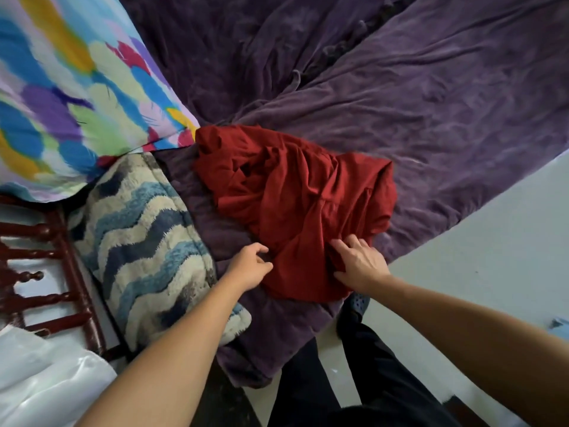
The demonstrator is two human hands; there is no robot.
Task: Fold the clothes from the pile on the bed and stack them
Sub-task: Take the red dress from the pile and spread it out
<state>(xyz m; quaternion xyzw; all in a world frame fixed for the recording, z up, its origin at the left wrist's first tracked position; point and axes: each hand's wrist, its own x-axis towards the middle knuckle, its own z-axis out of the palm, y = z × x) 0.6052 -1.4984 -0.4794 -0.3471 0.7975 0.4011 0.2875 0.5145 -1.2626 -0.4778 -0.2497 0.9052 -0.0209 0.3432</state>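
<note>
A crumpled dark red garment (295, 204) lies in a heap on the purple bedspread (431, 112), near the bed's corner. My left hand (251, 266) is at the garment's near left edge, with fingers curled over the cloth's border. My right hand (358, 263) rests on the garment's near right part, fingers spread and pressing into the folds. Whether either hand pinches the cloth is unclear.
A fluffy blue, white and grey wavy-patterned blanket (144, 248) lies left of the garment. A bright feather-print cover (67, 97) sits at the upper left. A dark red wooden bed rail (46, 272) and white cloth (46, 380) are at the left. Pale floor (492, 241) lies right.
</note>
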